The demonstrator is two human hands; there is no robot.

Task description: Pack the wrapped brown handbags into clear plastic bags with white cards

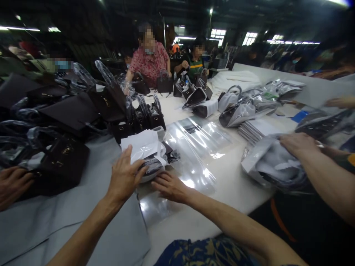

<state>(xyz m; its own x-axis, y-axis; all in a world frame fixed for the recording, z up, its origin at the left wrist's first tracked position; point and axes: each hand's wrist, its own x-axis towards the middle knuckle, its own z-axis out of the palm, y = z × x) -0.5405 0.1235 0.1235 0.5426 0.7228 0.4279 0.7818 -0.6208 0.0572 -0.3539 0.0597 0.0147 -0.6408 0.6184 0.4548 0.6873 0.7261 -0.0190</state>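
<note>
A small dark handbag (168,148) lies in front of me, its handles in clear wrap, with sheets of white paper (145,145) over it. My left hand (124,175) is spread against its near left side, thumb and fingers apart at the paper and the wrapped handles. Along the near edge of the handbag lies my right hand (172,187), fingers stretched out and touching it. Parts of the bag are hidden under the paper and behind my hands. Flat clear plastic bags (191,147) are spread just right of it, reaching under my right hand.
Dark handbags (107,101) with wrapped handles crowd the left, where another person's hand (15,184) rests. At right, a co-worker's hand (301,144) presses a pale-wrapped bag (273,162). Folded cards (253,130) are stacked nearby. Two people stand across the white table (233,177).
</note>
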